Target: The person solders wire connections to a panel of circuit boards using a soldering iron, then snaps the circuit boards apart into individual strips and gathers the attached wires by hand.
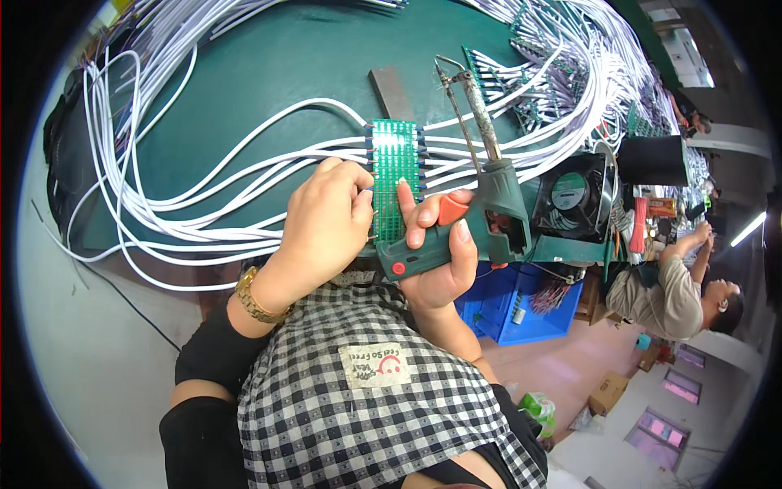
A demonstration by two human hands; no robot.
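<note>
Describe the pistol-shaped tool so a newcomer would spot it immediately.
Start at the green table strewn with white cables. Near its front edge, the right hand grips a dark green tool beside the gridded circuit board. Unlike the flat board, it has a red trigger and a long, worn metal barrel.

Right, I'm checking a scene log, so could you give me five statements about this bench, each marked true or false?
1. The right hand grips a soldering gun. True.
2. The left hand has a bare wrist. False: a gold-coloured band circles it.
3. White cables extend from both sides of the green circuit board. True.
4. The black fan stands left of the board. False: it is to the right.
5. The apron is checked. True.
</note>
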